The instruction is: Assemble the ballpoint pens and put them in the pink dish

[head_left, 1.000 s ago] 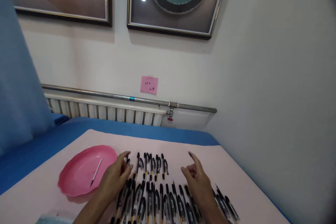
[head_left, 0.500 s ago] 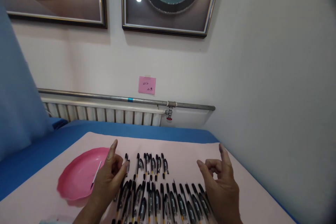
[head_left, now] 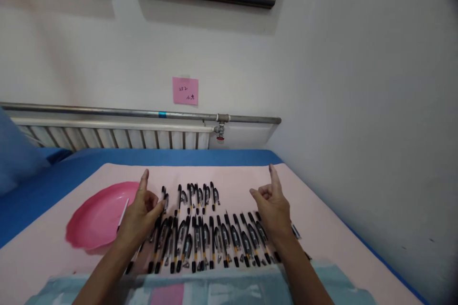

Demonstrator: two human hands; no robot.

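My left hand (head_left: 141,209) hovers at the left end of the pens, with its index finger pointing up, thumb stretched out and other fingers curled. Nothing is in it. My right hand (head_left: 274,207) mirrors this pose at the right end, also holding nothing. Between them lie black-ended pens (head_left: 212,243) in a long front row, alongside black caps (head_left: 235,237) and small tips (head_left: 219,258). Behind is a shorter row of pens (head_left: 196,198) with caps. A pink scalloped dish (head_left: 93,219) sits beside my left hand and holds one thin white stick with a dark end (head_left: 123,212).
Pale pink sheeting (head_left: 232,174) covers the blue table (head_left: 171,156). A light blue patterned cloth (head_left: 222,290) lies at the near edge. Along the wall run a radiator (head_left: 125,138) and a pipe with a red valve (head_left: 220,138). A blue curtain (head_left: 17,152) hangs at left.
The view has tilted down and shifted right, so the wall pictures sit higher and the near cloth shows more. Both hands keep the same pose; the pens and dish stay where they were.
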